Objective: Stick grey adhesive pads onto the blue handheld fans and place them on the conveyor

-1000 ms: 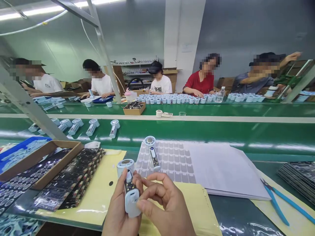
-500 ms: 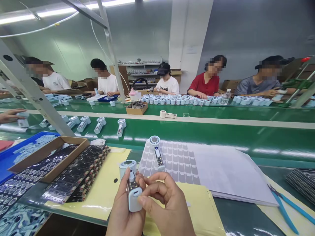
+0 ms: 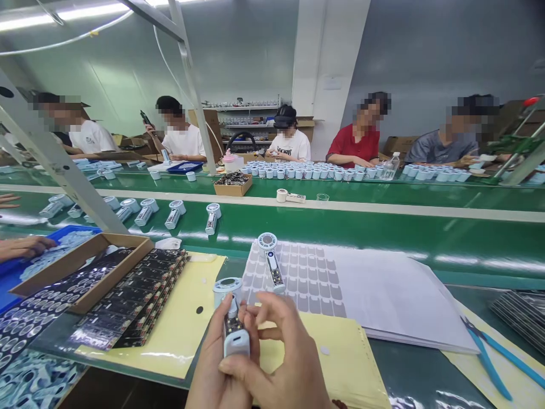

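Before me I see one grey wall (image 3: 426,51) (it shines a little), a pale pillar (image 3: 321,62), shelves (image 3: 249,107) at the back, and above, a bright light tube (image 3: 72,16).

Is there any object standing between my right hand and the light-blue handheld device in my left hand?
No, nothing visible: the right hand has its thumb at the lower end of the light-blue handheld device.

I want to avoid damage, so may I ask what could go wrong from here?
The board in the held device is exposed; the right hand might damage it. The left hand holds the device; a slip could drop it. Another device lies on a sheet beyond the hands and could be knocked.
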Demonstrator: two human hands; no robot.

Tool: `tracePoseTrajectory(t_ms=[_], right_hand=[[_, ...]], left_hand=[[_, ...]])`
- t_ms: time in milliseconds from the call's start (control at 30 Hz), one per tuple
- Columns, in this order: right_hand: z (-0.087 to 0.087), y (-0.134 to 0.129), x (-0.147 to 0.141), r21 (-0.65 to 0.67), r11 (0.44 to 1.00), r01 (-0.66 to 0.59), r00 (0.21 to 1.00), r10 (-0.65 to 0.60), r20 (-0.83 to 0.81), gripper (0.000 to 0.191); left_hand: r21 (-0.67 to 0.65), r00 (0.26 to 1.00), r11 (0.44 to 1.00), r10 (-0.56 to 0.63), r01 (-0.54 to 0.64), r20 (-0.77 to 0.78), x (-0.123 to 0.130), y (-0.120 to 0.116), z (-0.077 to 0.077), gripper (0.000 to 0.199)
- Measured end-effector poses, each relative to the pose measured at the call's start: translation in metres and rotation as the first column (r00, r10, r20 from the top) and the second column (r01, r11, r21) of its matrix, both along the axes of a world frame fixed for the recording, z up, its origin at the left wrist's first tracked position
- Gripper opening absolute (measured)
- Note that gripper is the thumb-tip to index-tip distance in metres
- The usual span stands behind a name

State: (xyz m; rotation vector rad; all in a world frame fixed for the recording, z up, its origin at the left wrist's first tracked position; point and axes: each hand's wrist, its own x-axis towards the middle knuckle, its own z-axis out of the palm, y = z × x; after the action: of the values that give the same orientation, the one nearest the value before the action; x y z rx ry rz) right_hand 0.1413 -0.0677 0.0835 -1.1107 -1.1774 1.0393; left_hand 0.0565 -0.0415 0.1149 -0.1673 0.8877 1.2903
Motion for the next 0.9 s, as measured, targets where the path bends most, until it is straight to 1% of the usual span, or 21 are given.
tracePoseTrajectory(t_ms=[33,67,100,133,167,200,233,267,300,333,367,433,500,533,567,633,700,800,833,900], right_hand=[[-0.001,0.003,0.002,-0.043,0.999,-0.031,0.999,0.030,-0.021,0.074],[-0.002,0.006,0.005,-0.096,0.993,-0.075,0.995,0.068,-0.071,0.078],[-0.003,0.009,0.009,-0.142,0.982,-0.126,0.985,0.106,-0.137,0.076],[-0.003,0.012,0.014,-0.172,0.970,-0.172,0.971,0.138,-0.196,0.070],[-0.004,0.014,0.021,-0.181,0.964,-0.193,0.964,0.151,-0.219,0.062],[-0.006,0.015,0.028,-0.179,0.967,-0.181,0.971,0.147,-0.191,0.054],[-0.009,0.015,0.036,-0.173,0.974,-0.147,0.986,0.129,-0.110,0.046],[-0.012,0.014,0.045,-0.164,0.982,-0.097,0.995,0.101,0.016,0.039],[-0.017,0.011,0.052,-0.149,0.988,-0.042,0.984,0.067,0.167,0.033],[-0.023,0.008,0.058,-0.129,0.991,0.016,0.946,0.027,0.323,0.028],[-0.030,0.005,0.063,-0.110,0.992,0.062,0.886,-0.004,0.464,0.024],[-0.045,0.000,0.066,-0.067,0.992,0.109,0.736,-0.035,0.676,0.020],[-0.058,-0.003,0.063,0.005,0.993,0.115,0.598,-0.073,0.798,0.013],[-0.062,-0.004,0.061,0.045,0.993,0.112,0.555,-0.100,0.826,0.010],[-0.064,-0.004,0.059,0.077,0.991,0.112,0.536,-0.125,0.835,0.010],[-0.064,-0.005,0.056,0.104,0.987,0.121,0.553,-0.154,0.819,0.016],[-0.058,-0.007,0.054,0.080,0.991,0.109,0.630,-0.131,0.766,0.017],[-0.045,-0.010,0.050,-0.011,1.000,0.010,0.773,-0.001,0.635,0.013],[-0.042,-0.011,0.047,-0.039,0.999,-0.019,0.798,0.039,0.601,0.013],[-0.037,-0.012,0.040,-0.071,0.997,-0.039,0.812,0.073,0.579,0.013]], left_hand=[[-0.028,1.000,0.999,-0.026,0.026,0.017,0.001,0.000,0.000,0.021],[-0.062,0.997,0.996,-0.054,0.057,0.048,0.001,-0.001,0.000,0.020],[-0.093,0.994,0.992,-0.083,0.089,0.068,0.001,-0.001,0.000,0.018],[-0.105,0.991,0.987,-0.115,0.121,0.063,0.000,-0.001,-0.001,0.017],[-0.105,0.988,0.983,-0.149,0.153,0.046,-0.002,-0.002,-0.001,0.015],[-0.091,0.983,0.979,-0.182,0.182,0.008,-0.005,-0.003,-0.003,0.014],[-0.066,0.976,0.977,-0.209,0.205,-0.055,-0.009,-0.004,-0.005,0.013],[-0.033,0.965,0.975,-0.223,0.220,-0.135,-0.014,-0.005,-0.007,0.012],[0.000,0.947,0.973,-0.226,0.232,-0.227,-0.020,-0.005,-0.011,0.011],[0.030,0.921,0.970,-0.218,0.240,-0.324,-0.026,-0.005,-0.015,0.010],[0.046,0.891,0.967,-0.212,0.250,-0.401,-0.032,-0.005,-0.019,0.008],[0.068,0.862,0.961,-0.208,0.268,-0.462,-0.043,-0.002,-0.028,0.010],[0.102,0.872,0.948,-0.231,0.302,-0.432,-0.049,0.003,-0.037,0.020],[0.118,0.880,0.938,-0.254,0.325,-0.401,-0.050,0.005,-0.040,0.024],[0.129,0.885,0.928,-0.283,0.351,-0.370,-0.050,0.007,-0.044,0.027],[0.133,0.884,0.907,-0.344,0.400,-0.316,-0.048,0.007,-0.049,0.028],[0.143,0.885,0.894,-0.378,0.425,-0.271,-0.044,0.004,-0.052,0.027],[0.161,0.900,0.894,-0.385,0.419,-0.205,-0.039,-0.002,-0.053,0.028],[0.159,0.904,0.898,-0.380,0.411,-0.195,-0.038,-0.004,-0.053,0.028],[0.146,0.912,0.911,-0.351,0.385,-0.212,-0.037,-0.007,-0.050,0.028]])
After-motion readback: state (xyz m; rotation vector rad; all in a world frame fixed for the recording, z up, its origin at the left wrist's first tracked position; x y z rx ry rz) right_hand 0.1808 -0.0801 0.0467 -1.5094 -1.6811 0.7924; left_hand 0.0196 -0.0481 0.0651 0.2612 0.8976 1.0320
